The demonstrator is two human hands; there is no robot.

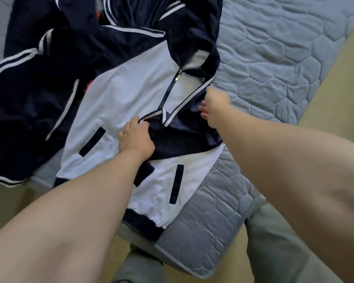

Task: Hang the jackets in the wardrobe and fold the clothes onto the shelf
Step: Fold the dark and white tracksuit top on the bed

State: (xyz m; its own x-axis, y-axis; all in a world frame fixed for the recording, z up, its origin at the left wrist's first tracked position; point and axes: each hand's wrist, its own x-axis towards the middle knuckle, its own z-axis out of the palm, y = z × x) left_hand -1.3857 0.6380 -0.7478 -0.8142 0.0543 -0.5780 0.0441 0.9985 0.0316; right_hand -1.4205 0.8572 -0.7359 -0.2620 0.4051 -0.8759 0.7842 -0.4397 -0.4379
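On the quilted blue bed (pixel 274 48), both hands, left (pixel 136 137) and right (pixel 214 105), gripped the white and navy zip jacket (pixel 131 94); pulling its edges apart evenly seemed best.

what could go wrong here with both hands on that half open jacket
The white and navy jacket is zipped only near the collar; the left hand and right hand each grip a front edge, so pulling them apart could strain the zipper. Its hem hangs over the edge of the mattress, so it might slide off. It also overlaps the dark striped garment, which could be dragged along when lifted.
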